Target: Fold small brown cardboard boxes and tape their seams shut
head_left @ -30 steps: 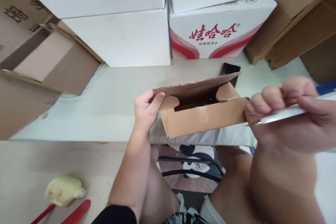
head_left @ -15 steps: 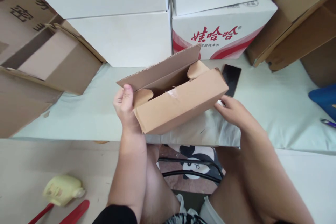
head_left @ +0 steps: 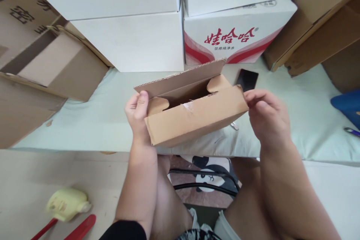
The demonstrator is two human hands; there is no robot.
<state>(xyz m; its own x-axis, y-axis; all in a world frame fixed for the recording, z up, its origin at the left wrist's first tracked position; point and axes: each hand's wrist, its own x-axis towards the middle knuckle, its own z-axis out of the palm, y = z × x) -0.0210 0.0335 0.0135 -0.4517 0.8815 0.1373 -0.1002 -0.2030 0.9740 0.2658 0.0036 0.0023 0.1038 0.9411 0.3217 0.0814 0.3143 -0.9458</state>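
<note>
A small brown cardboard box (head_left: 197, 118) is tilted over the cloth-covered surface, its lid flap raised and two rounded side tabs showing at the opening. A torn strip of clear tape clings to its front edge. My left hand (head_left: 137, 110) grips the left end, thumb up beside the tab. At the right end, my right hand (head_left: 267, 114) has its fingers curled and pinching the box's corner. A small shiny thing (head_left: 234, 125) lies on the cloth under the right end, mostly hidden. Behind that end rests a dark phone (head_left: 247, 78). The box's inside is in shadow.
White cartons (head_left: 126, 41) are stacked at the back, with a red-lettered carton (head_left: 239, 33) beside them. Open brown boxes stand left (head_left: 70, 60) and right (head_left: 309, 33). A blue object (head_left: 347, 107) and a purple pen (head_left: 351, 132) lie far right. A yellow bottle (head_left: 67, 204) is on the floor.
My right hand has left the small shiny thing under the box and come up to the box's right corner. The box has shifted slightly right and toward me.
</note>
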